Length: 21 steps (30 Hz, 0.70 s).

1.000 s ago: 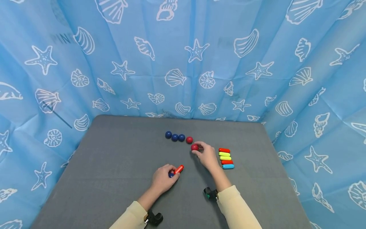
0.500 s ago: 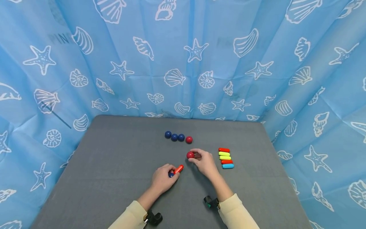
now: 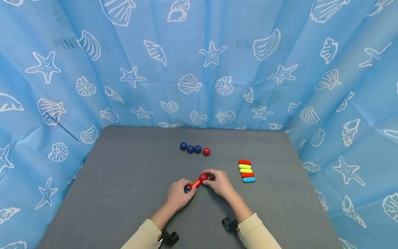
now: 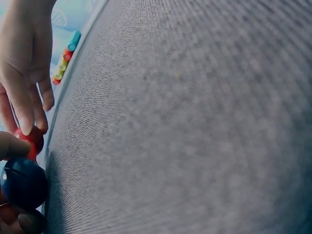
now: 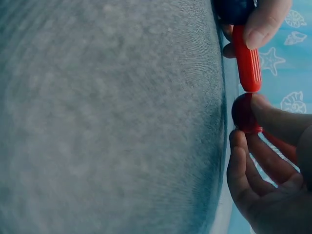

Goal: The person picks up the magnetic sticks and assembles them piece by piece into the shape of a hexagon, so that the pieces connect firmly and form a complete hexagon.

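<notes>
A person's left hand [image 3: 177, 195] curled its fingers round a glossy dark blue ball [image 3: 187, 189] joined to a smooth red rod [image 3: 196, 183], a short stick with rounded ends, low over a grey table [image 3: 124, 180] with a fine woven, felt-like surface. The right hand [image 3: 219, 182] pinched a shiny red ball [image 3: 203, 177] between thumb and fingertips and held it against the rod's free end; the right wrist view showed ball [image 5: 245, 113] and rod [image 5: 247, 61] meeting tip to tip, just in front of the person at the middle of the table.

Half a second before, the red ball had been held farther back and apart from the rod; a second before, it had been up beside the row of balls. The left hand had kept its place.

Behind the hands lay three dark blue balls [image 3: 190, 148] in a line with another red ball [image 3: 206, 151] at their right end. To the right, five rods [image 3: 246, 171] lay stacked side by side: red, two yellow-green, red and light blue. A blue curtain [image 3: 199, 62] printed with white shells and starfish closed in the table on three sides. Nothing lay between the hands and the spare pieces.
</notes>
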Each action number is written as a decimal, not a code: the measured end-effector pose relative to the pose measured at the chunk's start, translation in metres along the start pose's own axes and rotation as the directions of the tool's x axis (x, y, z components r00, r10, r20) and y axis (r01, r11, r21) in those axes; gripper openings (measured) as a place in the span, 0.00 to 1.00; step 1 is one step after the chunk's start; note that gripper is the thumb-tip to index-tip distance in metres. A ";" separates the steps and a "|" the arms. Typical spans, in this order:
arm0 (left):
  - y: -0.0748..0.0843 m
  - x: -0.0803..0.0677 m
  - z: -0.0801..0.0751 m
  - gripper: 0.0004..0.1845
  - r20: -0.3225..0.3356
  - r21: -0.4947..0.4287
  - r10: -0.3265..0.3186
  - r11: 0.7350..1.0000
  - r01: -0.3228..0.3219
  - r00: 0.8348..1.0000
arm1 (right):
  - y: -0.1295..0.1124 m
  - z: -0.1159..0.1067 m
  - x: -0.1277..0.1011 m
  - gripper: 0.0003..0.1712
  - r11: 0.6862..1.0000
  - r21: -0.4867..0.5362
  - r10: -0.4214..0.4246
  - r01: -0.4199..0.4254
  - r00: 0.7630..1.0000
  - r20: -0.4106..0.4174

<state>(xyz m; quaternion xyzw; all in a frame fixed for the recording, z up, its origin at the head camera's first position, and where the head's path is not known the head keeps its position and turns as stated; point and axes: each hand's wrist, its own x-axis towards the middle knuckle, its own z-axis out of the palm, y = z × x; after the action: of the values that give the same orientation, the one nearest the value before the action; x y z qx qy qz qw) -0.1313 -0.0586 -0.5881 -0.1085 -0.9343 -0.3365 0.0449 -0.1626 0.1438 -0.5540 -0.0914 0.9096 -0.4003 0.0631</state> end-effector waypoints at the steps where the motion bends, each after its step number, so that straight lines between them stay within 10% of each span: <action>1: 0.000 0.000 0.000 0.08 0.000 0.004 0.003 1.000 -0.003 1.000 | 0.000 0.000 0.000 0.21 1.000 -0.006 -0.011 0.011 1.000 0.015; 21: 0.007 0.008 -0.005 0.22 0.090 -0.025 -0.024 0.999 0.026 0.996 | 0.002 -0.001 0.002 0.21 0.989 0.055 -0.147 0.140 0.978 0.147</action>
<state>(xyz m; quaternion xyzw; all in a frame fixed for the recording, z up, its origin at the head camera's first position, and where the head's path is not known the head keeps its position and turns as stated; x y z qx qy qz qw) -0.1375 -0.0552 -0.5788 -0.1125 -0.9323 -0.3437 -0.0028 -0.1649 0.1455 -0.5554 -0.1854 0.8843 -0.4156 0.1047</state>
